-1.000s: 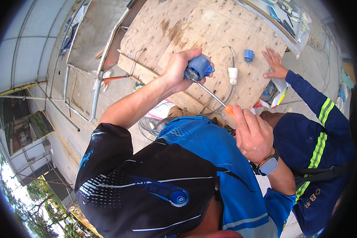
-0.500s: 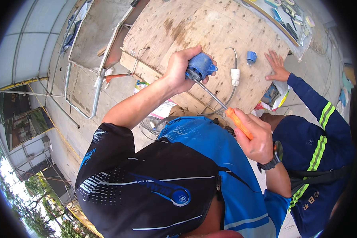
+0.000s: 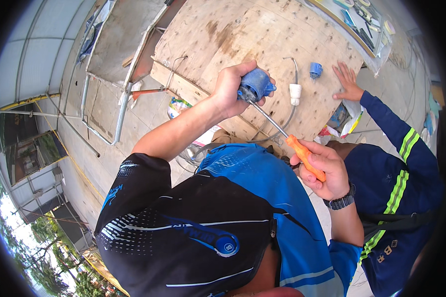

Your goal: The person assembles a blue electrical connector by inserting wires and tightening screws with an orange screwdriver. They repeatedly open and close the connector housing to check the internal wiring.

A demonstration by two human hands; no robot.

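My left hand [image 3: 229, 89] is closed around a blue industrial plug housing [image 3: 255, 84], held above the wooden board. In my right hand [image 3: 327, 168] is a screwdriver [image 3: 306, 157] with an orange handle and a long metal shaft. The shaft slants up and left, and its tip meets the near end of the blue housing; the exact contact point is too small to make out. On the board, right of my left hand, lies a white cable connector [image 3: 295, 93] on a grey cable. A second blue plug part [image 3: 315, 70] with metal pins stands beyond it.
A plywood board [image 3: 277, 34] spreads out ahead. At right, a co-worker's hand [image 3: 348, 84] rests on its edge, the sleeve [image 3: 398, 123] dark blue with reflective stripes. A tray of tools [image 3: 361, 24] sits far right. Metal tubing [image 3: 119, 119] stands at left.
My left hand and the blue housing have shifted slightly right. My right hand has turned about the screwdriver handle, its fingers now differently placed, and moved a little right.
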